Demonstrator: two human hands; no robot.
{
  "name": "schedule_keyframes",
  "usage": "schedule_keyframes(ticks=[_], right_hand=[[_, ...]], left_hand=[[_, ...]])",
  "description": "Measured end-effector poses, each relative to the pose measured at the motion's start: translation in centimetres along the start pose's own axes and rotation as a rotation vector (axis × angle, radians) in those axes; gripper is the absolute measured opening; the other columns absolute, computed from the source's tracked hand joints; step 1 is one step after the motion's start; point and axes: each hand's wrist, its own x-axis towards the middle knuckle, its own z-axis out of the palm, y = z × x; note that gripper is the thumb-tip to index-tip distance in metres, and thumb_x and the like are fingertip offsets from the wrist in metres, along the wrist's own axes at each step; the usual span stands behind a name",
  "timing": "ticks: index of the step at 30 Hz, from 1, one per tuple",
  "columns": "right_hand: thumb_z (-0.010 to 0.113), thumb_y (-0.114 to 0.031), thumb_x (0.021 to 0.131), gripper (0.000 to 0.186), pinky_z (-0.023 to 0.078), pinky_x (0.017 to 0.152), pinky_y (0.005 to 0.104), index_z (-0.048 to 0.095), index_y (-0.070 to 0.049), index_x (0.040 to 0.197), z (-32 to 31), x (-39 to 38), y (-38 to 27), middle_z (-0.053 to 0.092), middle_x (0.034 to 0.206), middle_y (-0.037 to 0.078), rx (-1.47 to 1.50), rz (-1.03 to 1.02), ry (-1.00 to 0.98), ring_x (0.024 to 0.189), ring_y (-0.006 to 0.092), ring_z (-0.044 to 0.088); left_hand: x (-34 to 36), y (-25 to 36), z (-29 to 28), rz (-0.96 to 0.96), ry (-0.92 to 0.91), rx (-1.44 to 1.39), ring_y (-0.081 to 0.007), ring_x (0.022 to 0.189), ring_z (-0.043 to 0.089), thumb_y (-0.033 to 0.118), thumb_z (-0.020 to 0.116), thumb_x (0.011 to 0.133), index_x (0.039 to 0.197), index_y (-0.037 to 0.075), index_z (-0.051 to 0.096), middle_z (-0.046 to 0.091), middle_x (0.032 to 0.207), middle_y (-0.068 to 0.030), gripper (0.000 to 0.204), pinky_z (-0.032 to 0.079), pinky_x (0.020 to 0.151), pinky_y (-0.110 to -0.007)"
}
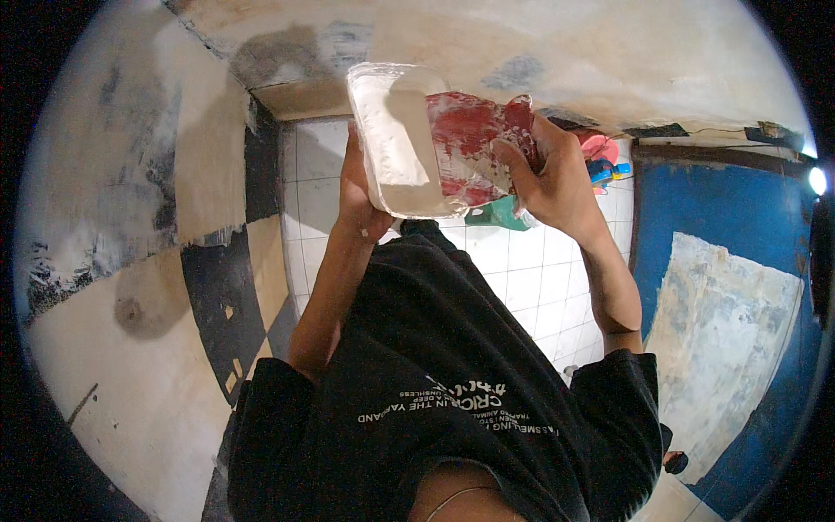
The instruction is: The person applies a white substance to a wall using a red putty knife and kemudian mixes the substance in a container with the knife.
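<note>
My left hand point(364, 200) grips a white rectangular tub point(396, 152) of pale, creamy paste from its left side, held up in front of me. My right hand point(552, 178) is closed on a wide red scraper point(470, 135) smeared with white paste, its thumb lying across the near face. The scraper is at the tub's right side, touching or overlapping it; the exact contact is hard to make out.
Patchy plastered walls point(213, 130) rise at left and ahead. Below is a white tiled floor point(531, 278) with a green object point(500, 213), a pink object point(596, 148) and a blue-and-yellow item point(613, 170). A blue panel point(696, 200) with a pale patch stands at right.
</note>
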Motion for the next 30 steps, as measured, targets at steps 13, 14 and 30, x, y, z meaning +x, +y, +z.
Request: schedule_keyframes(ticks=[13,14,30], right_hand=[[0.055,-0.010,0.092,0.015,0.042,0.034,0.0249,0.055,0.004,0.096,3.4,-3.6,1.6,0.056,0.065,0.005,0.634,0.364,0.192,0.042,0.0091,0.049],[0.055,-0.010,0.091,0.015,0.042,0.034,0.0250,0.055,0.004,0.095,3.7,-3.7,1.3,0.056,0.064,0.005,0.681,0.374,0.217,0.042,0.0090,0.049],[0.065,0.001,0.067,0.024,0.054,0.063,0.0359,0.062,-0.006,0.089,0.9,-1.7,2.1,0.069,0.089,0.010,-0.194,-0.691,0.304,0.074,0.0285,0.068]], left_hand=[[-0.3,-2.4,0.4,-0.061,0.237,-0.116,-0.0269,0.126,0.044,0.057,0.035,0.095,0.142,0.009,0.029,0.041,0.140,-0.0129,0.068,0.039,0.104,-0.041],[-0.2,-2.6,0.2,0.076,0.051,-0.065,-0.0268,0.126,0.043,0.057,0.034,0.094,0.143,0.010,0.029,0.041,0.140,-0.0127,0.068,0.039,0.104,-0.041],[-0.2,-3.5,-2.7,-0.386,0.076,-0.530,-0.0279,0.112,0.055,0.041,0.037,0.097,0.132,0.006,0.044,0.054,0.125,-0.0125,0.050,0.047,0.095,-0.044]])
